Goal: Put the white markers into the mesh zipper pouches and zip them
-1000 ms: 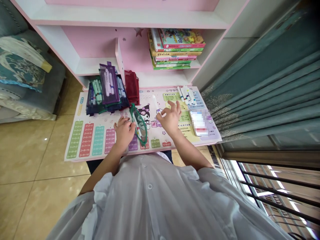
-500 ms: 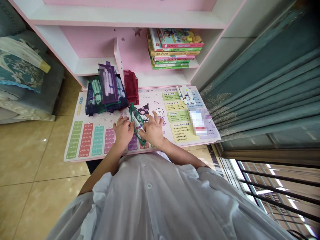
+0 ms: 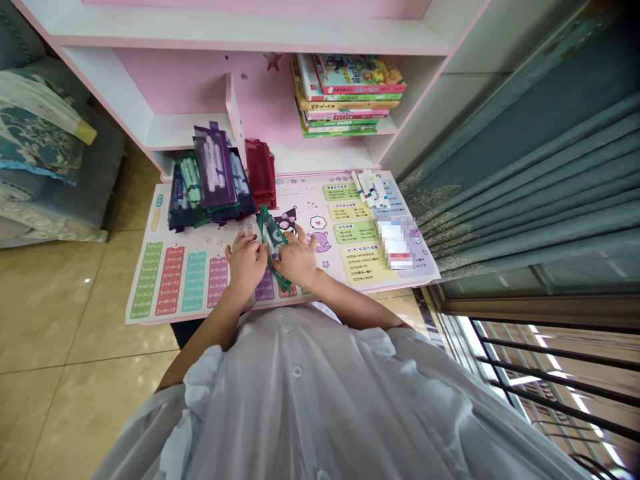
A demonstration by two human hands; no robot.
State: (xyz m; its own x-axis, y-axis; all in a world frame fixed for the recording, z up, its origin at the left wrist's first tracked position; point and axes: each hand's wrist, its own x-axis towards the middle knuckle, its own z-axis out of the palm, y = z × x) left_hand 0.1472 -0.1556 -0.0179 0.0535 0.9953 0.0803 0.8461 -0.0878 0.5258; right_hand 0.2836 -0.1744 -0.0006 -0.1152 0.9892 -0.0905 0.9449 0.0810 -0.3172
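Observation:
A green mesh zip pouch (image 3: 265, 221) lies slantwise on the desk between my two hands. White markers (image 3: 271, 241) show at its opening. My left hand (image 3: 246, 265) is at the pouch's left side, thumb and forefinger closed on its edge. From the right, my right hand (image 3: 296, 261) reaches over the pouch, its fingers curled down on a marker and partly hiding it. Loose white markers (image 3: 371, 189) with coloured bands lie in a small heap at the desk's back right.
Filled pouches, a purple one (image 3: 215, 167) on top, are piled at the back left beside red pouches (image 3: 261, 173). Stacked books (image 3: 350, 107) stand on the shelf. A blurred white object (image 3: 397, 245) lies at right on the printed desk mat (image 3: 170, 200). A curtain (image 3: 525, 180) hangs on the right.
My right hand has shifted slightly left and down over the pouch, and the marker under its fingers sits further inside. My left hand stays at the pouch's edge.

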